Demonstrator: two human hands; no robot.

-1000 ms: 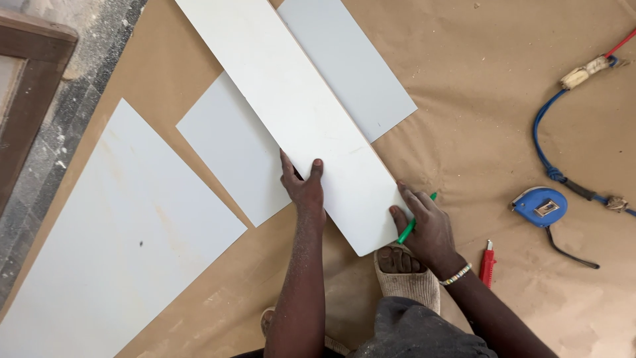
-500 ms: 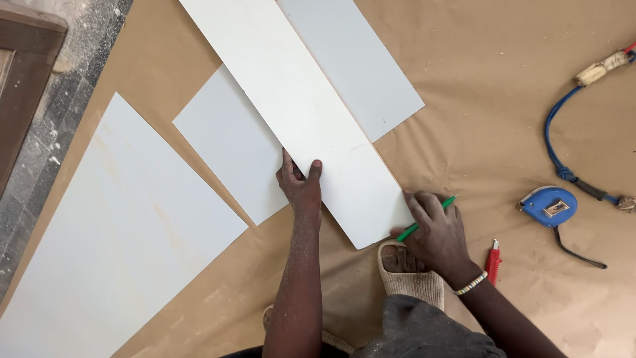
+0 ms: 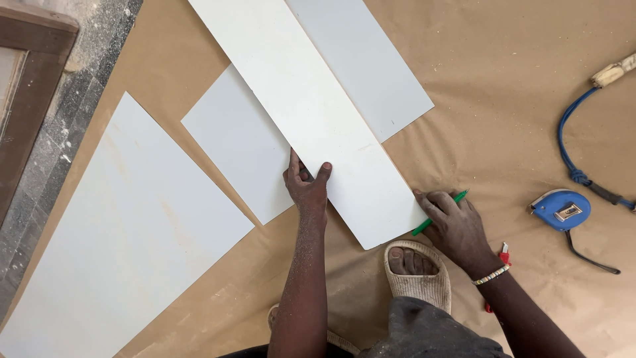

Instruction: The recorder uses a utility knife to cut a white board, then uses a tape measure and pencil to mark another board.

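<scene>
— So, what are the hands doing?
— Left hand (image 3: 307,187) lies flat, fingers spread, pressing the long white board strip (image 3: 311,113). Right hand (image 3: 456,225) is closed round a green pencil (image 3: 438,213) at the strip's bottom corner.
— How to do it well?
— Press hard, I think, and keep the pencil tight against the edge.
— Where's the strip?
— Slanted over a pale grey sheet (image 3: 242,142), on brown paper (image 3: 503,113) covering the floor.

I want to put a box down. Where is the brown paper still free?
Free: brown paper between the grey board and blue rope. Crowded: near the right hand, with tape measure and sandalled foot.
</scene>
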